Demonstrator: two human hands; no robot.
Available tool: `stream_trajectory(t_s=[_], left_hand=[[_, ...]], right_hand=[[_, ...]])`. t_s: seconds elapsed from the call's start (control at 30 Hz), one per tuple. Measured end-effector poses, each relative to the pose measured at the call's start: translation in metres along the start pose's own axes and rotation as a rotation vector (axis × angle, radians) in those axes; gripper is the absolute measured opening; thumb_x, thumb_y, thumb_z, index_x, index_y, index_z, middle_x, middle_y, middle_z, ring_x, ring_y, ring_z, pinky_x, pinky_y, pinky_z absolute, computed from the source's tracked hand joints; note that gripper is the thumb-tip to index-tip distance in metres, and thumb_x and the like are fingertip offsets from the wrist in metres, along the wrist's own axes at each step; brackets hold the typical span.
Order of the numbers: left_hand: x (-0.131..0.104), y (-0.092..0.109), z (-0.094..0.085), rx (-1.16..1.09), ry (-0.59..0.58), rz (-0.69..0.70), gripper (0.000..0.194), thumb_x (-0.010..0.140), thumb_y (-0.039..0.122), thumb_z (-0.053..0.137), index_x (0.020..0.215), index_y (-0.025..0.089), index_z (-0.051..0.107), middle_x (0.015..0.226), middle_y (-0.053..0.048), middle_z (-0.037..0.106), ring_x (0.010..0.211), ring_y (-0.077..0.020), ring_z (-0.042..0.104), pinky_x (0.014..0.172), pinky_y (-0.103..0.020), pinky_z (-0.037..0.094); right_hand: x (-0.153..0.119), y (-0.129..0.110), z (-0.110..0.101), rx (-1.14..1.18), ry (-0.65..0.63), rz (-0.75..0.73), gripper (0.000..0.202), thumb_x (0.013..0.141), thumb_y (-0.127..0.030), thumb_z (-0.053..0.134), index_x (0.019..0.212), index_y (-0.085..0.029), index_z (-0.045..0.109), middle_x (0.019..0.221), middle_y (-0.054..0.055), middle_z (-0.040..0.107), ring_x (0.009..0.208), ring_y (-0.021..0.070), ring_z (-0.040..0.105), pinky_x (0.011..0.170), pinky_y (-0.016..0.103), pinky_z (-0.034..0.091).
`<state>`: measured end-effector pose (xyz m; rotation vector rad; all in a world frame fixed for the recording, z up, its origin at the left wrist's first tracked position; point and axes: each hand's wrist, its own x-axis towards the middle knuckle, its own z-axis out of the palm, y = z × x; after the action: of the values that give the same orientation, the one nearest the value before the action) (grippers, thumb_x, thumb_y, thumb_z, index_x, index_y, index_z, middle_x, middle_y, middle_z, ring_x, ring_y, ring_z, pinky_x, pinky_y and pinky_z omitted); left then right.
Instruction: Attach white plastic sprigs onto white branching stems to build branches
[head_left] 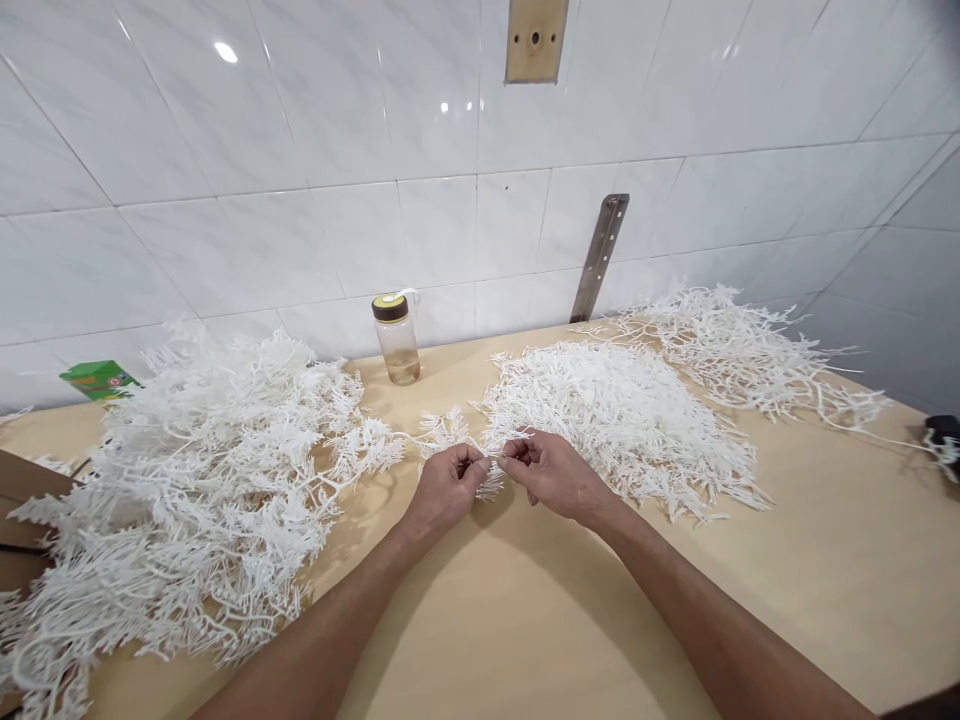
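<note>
My left hand [452,482] is closed in a pinch on a white branched strand [442,428] near the middle of the table. Close beside it on the right, my right hand [550,468] pinches at the same spot, its fingertips almost touching the left ones; what lies between its fingers is too small to tell. Feathery white tufts show behind and below the fingertips. The strand runs left toward a large tangled white heap [225,480]. Just behind my right hand lies a flatter pile of short white pieces [615,420].
A bottle with a dark lid [397,345] stands near the tiled wall. A metal strip [600,258] leans there. More white branches [742,345] lie at the back right, a black object [943,440] at the right edge. A green box [100,380] is behind the left heap.
</note>
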<state>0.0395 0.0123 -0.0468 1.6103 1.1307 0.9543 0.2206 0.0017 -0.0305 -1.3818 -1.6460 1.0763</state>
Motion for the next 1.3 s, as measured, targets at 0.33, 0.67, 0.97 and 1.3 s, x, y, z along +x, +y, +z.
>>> stream_trajectory(t_s=[0.33,0.67,0.97,1.3], left_hand=[[0.000,0.005,-0.001,0.014,0.022,0.004,0.027,0.080,0.041,0.058,0.069,0.016,0.057,0.060,0.003,0.047,0.058,-0.0109,0.040,0.056,-0.024,0.033],[-0.001,0.002,0.000,0.010,-0.030,-0.011,0.026,0.080,0.041,0.057,0.072,0.016,0.057,0.062,0.002,0.049,0.059,-0.0116,0.042,0.057,-0.024,0.034],[-0.001,0.005,-0.002,0.030,-0.065,-0.010,0.028,0.083,0.043,0.056,0.072,0.017,0.056,0.061,0.003,0.048,0.059,-0.0121,0.043,0.056,-0.024,0.033],[0.001,0.003,-0.002,-0.004,-0.103,-0.030,0.031,0.081,0.046,0.060,0.073,0.016,0.057,0.062,0.002,0.050,0.057,-0.0105,0.042,0.054,-0.023,0.032]], right_hand=[[-0.005,-0.008,-0.001,-0.215,-0.028,-0.128,0.017,0.082,-0.032,0.057,0.074,-0.019,0.064,0.063,-0.001,0.061,0.050,0.0121,0.054,0.050,0.023,0.043],[-0.005,-0.010,0.001,-0.278,0.059,-0.159,0.024,0.086,-0.038,0.054,0.073,-0.020,0.064,0.067,0.002,0.063,0.057,0.0153,0.056,0.053,0.026,0.042],[-0.006,-0.010,-0.001,-0.458,0.050,-0.295,0.030,0.090,-0.032,0.047,0.063,-0.021,0.050,0.059,-0.001,0.050,0.058,0.0143,0.046,0.057,0.026,0.031],[-0.006,-0.006,0.000,-0.499,0.076,-0.319,0.034,0.093,-0.030,0.046,0.061,-0.020,0.050,0.055,-0.003,0.042,0.054,0.0126,0.036,0.056,0.027,0.028]])
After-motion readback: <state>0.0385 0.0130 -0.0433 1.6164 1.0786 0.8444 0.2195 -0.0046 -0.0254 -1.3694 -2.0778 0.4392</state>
